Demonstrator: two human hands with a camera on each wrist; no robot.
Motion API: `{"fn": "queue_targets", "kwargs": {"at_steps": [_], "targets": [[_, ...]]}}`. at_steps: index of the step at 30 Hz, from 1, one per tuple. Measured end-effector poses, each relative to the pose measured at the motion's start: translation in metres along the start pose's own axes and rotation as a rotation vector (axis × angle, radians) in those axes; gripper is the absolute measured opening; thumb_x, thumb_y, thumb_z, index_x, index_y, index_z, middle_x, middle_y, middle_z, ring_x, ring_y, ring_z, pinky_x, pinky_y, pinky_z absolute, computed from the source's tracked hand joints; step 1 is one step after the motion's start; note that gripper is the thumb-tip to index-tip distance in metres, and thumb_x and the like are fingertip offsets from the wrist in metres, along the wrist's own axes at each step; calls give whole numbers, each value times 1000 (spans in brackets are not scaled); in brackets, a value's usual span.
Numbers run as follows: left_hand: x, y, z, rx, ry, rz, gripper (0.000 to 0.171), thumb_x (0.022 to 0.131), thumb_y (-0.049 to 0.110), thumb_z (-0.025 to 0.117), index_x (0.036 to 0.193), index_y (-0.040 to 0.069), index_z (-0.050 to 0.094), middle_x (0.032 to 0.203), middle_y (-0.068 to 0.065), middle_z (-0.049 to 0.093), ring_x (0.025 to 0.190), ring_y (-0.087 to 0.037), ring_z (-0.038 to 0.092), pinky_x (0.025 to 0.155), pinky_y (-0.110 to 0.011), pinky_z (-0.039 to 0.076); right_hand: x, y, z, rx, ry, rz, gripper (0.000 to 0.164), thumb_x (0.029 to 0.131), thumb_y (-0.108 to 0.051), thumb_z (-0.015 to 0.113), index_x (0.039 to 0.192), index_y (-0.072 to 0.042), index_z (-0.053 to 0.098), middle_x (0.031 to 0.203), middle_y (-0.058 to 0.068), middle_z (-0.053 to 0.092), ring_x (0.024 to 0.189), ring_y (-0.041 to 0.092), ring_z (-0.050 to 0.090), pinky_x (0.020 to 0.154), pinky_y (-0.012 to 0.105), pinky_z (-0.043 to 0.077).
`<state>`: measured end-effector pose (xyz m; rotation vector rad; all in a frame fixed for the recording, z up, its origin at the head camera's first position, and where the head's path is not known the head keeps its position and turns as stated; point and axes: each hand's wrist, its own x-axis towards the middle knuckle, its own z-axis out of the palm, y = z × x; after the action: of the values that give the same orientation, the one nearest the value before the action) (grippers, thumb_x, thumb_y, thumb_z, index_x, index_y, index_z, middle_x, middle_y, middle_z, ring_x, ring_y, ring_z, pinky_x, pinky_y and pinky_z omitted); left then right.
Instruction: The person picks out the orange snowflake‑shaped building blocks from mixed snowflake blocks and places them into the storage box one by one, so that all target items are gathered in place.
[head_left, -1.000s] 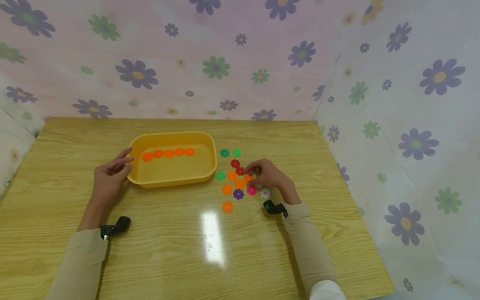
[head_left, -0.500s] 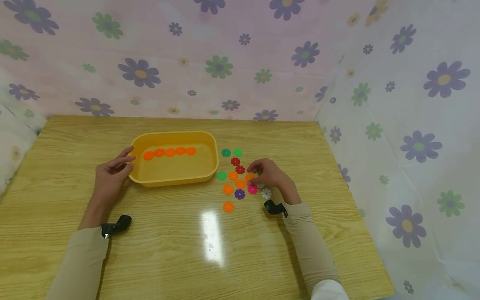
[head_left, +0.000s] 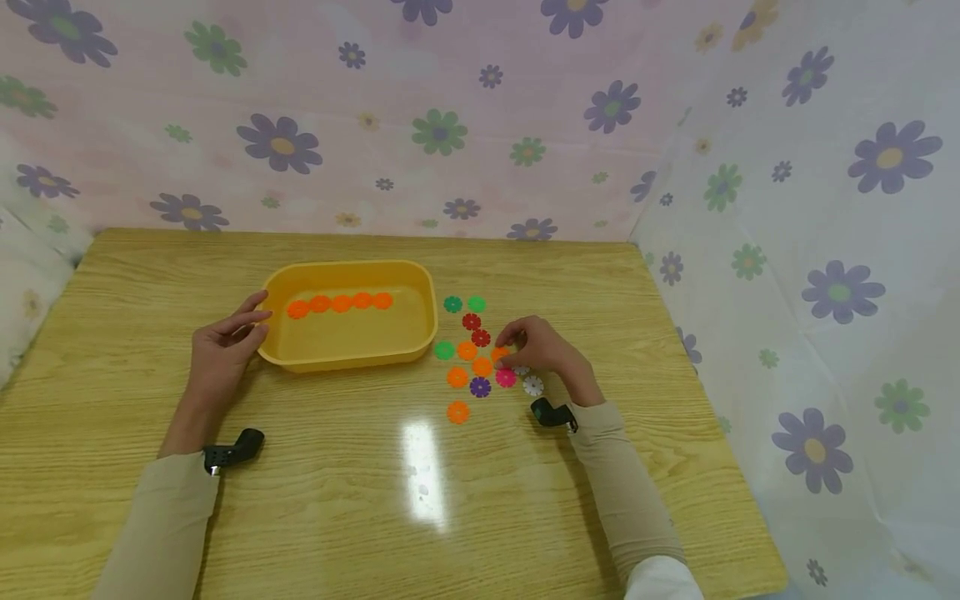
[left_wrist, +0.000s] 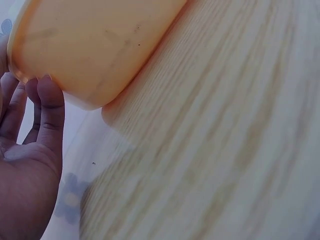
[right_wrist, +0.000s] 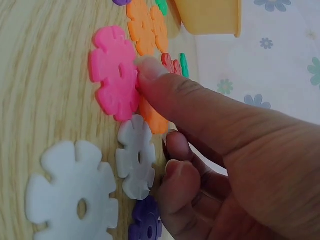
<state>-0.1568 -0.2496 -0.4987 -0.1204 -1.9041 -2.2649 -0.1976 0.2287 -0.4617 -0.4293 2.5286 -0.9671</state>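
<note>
My left hand point(head_left: 225, 354) holds the left end of the yellow plastic tray point(head_left: 345, 361), its fingertips at the rim. In the left wrist view, fingers point(left_wrist: 51, 107) meet the outside of the tray. Inside lies a row of several orange snowflake discs point(head_left: 341, 304). Right of the tray, my right hand point(head_left: 543, 350) pinches an orange snowflake disc point(head_left: 500, 356) between thumb and index finger, low among the loose discs. The right wrist view shows the thumb beside a pink disc point(right_wrist: 117, 75), with the orange disc point(right_wrist: 154, 117) behind it, partly hidden.
Several other notched discs lie around the right hand: red point(head_left: 481, 337), green point(head_left: 445, 351), purple point(head_left: 480, 387), white point(head_left: 533, 385) and orange point(head_left: 457, 412). The wooden table point(head_left: 315, 500) ends at flower-printed cloth point(head_left: 442, 183) at the back and right.
Both hands stay almost in place. My right hand has drawn slightly away from the red discs, staying at the orange disc. The head view has shifted a little.
</note>
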Motion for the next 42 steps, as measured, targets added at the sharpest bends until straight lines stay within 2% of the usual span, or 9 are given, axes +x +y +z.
{"fn": "queue_targets", "kwargs": {"at_steps": [9,13,20,23,27,31,36,41,42], "targets": [[0,1,0,-14,9,-10,23,96,-3,66,117,-11,70,137,7,66,137,-4,50,97,-10,48,3,3,-1,-12,24,-31,24,83,-15,86,100,-6,72,96,8,67,80,21,52,74,32,48],[0,2,0,-33,2,-11,23,96,-4,66,117,-10,71,136,7,66,136,-3,51,96,-10,48,6,6,1,27,15,-83,20,88,-14,81,102,-5,71,94,7,67,81,20,58,75,31,51],[0,0,-1,-72,-10,-1,22,95,-7,66,115,-9,72,135,7,66,134,-2,53,95,-11,49,6,7,6,117,43,-132,11,98,-7,68,108,-4,65,91,12,70,75,21,65,69,31,53],[0,0,0,-67,-8,3,22,94,-7,66,115,-10,72,136,7,66,134,-2,53,95,-11,49,5,5,7,109,73,-172,6,101,-7,63,105,-4,67,95,13,71,81,23,67,74,33,55],[-1,1,0,-59,-11,-1,23,95,-7,66,116,-10,71,136,7,66,136,-3,52,96,-10,48,6,3,10,100,112,-212,15,104,-6,58,104,-2,73,105,15,71,93,27,66,83,35,58],[-1,3,1,-51,-13,-6,23,95,-6,66,116,-11,71,137,7,65,137,-3,51,96,-10,48,5,-3,13,191,111,-213,23,106,-2,50,112,7,71,116,24,69,104,37,66,88,46,58],[-1,3,1,-44,-14,-12,23,94,-5,67,116,-11,71,138,7,65,138,-4,50,97,-9,47,4,-16,19,297,152,-235,24,106,-4,51,118,7,69,121,24,68,110,38,66,94,52,56],[-1,3,1,-54,-14,-10,23,94,-6,67,116,-11,71,137,6,66,137,-4,50,97,-10,47,4,-30,27,453,174,-275,22,104,-4,57,119,6,69,124,23,67,103,42,70,91,48,59],[-1,3,1,-56,-14,-11,23,94,-6,67,116,-11,71,137,6,66,137,-4,50,97,-10,47,4,-31,30,480,175,-281,21,103,-4,58,119,6,69,124,22,68,95,40,71,85,43,61]]}}
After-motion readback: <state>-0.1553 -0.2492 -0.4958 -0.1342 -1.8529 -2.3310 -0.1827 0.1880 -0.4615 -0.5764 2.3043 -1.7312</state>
